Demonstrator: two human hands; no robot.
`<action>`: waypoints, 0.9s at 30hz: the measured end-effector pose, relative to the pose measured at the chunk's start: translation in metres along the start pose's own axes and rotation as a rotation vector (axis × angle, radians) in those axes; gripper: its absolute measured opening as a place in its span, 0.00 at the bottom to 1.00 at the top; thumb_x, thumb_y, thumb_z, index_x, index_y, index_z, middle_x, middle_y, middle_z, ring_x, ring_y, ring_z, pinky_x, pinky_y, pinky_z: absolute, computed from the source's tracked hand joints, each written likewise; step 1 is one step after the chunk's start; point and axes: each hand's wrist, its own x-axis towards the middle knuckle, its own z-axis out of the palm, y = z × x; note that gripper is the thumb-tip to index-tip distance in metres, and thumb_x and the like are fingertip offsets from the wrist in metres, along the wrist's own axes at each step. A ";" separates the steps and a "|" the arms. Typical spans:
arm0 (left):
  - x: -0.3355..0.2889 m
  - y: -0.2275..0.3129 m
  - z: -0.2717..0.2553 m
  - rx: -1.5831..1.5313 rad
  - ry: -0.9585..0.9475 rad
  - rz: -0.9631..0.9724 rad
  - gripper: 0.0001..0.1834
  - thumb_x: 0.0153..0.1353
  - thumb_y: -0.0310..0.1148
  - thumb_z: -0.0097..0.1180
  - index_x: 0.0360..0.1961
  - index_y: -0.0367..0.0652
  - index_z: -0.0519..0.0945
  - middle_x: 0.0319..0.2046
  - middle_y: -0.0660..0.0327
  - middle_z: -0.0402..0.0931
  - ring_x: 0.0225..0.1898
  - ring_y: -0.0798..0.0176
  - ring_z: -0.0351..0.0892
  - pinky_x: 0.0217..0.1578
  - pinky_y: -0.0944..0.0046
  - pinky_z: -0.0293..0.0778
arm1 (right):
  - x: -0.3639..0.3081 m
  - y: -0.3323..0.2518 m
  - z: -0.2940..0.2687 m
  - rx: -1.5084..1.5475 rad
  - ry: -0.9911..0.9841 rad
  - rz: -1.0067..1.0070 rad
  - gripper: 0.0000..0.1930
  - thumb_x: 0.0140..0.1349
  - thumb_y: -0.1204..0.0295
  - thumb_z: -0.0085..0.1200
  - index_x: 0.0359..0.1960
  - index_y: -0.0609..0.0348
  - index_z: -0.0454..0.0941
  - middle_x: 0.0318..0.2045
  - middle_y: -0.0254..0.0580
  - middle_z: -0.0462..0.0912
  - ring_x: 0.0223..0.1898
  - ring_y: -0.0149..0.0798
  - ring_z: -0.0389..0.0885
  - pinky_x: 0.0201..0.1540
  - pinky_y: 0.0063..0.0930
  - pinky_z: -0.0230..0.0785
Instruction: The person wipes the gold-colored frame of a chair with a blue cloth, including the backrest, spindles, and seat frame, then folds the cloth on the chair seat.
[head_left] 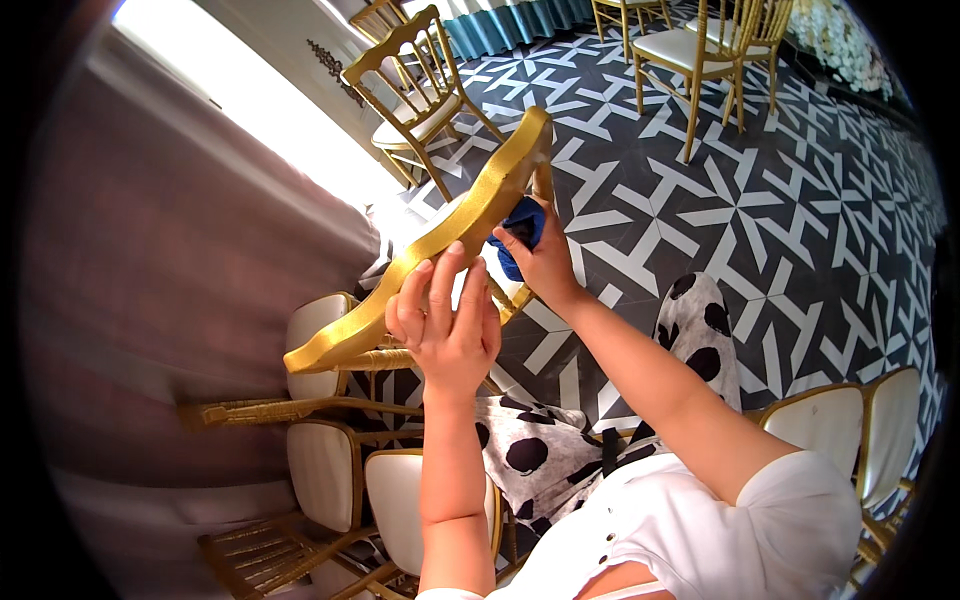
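Observation:
A gold chair stands close in front of me, its wavy top rail [420, 250] running diagonally from lower left to upper right. My left hand [447, 325] is at the near side of this rail, fingers stretched and slightly apart, with fingertips touching the gold surface. Its thumb is hard to make out. My right hand [545, 258] is closed around a bunched dark blue cloth [522, 230], just right of the rail and beside the chair back's upright. The hand and rail partly cover the cloth. Most of the chair's seat and legs are hidden below.
Gold chairs with pale seats crowd the lower left, one seat [322, 472] near the mauve curtain [200, 250]. More seats [818, 425] are behind me at right. Farther off stand another chair [415, 105] and chairs [690, 50] on the patterned floor [740, 215].

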 end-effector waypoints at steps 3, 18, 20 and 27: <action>-0.023 -0.005 0.011 -0.161 0.016 -0.044 0.11 0.55 0.25 0.60 0.40 0.44 0.84 0.50 0.61 0.81 0.50 0.54 0.75 0.52 0.52 0.67 | -0.008 -0.004 0.000 -0.032 -0.038 0.016 0.26 0.59 0.65 0.67 0.55 0.60 0.71 0.49 0.48 0.77 0.50 0.46 0.78 0.53 0.35 0.70; -0.105 -0.004 0.101 -0.812 -0.178 -0.801 0.19 0.67 0.22 0.51 0.59 0.32 0.73 0.44 0.54 0.81 0.45 0.61 0.82 0.44 0.63 0.78 | 0.014 -0.059 -0.033 0.396 -0.244 0.297 0.50 0.52 0.64 0.69 0.73 0.58 0.51 0.62 0.52 0.70 0.63 0.43 0.70 0.65 0.32 0.62; -0.103 -0.004 0.100 -0.849 -0.169 -0.814 0.18 0.66 0.22 0.51 0.57 0.33 0.74 0.43 0.53 0.81 0.43 0.59 0.82 0.43 0.62 0.78 | 0.015 -0.059 -0.038 0.368 -0.310 0.271 0.49 0.52 0.65 0.69 0.73 0.57 0.51 0.61 0.52 0.70 0.62 0.43 0.70 0.65 0.32 0.62; -0.101 -0.006 0.097 -0.883 -0.228 -0.827 0.21 0.63 0.17 0.48 0.58 0.35 0.74 0.45 0.55 0.80 0.41 0.63 0.82 0.44 0.65 0.77 | 0.013 -0.041 -0.016 -0.040 -0.102 0.266 0.24 0.54 0.66 0.68 0.50 0.61 0.76 0.46 0.48 0.82 0.47 0.46 0.81 0.54 0.34 0.70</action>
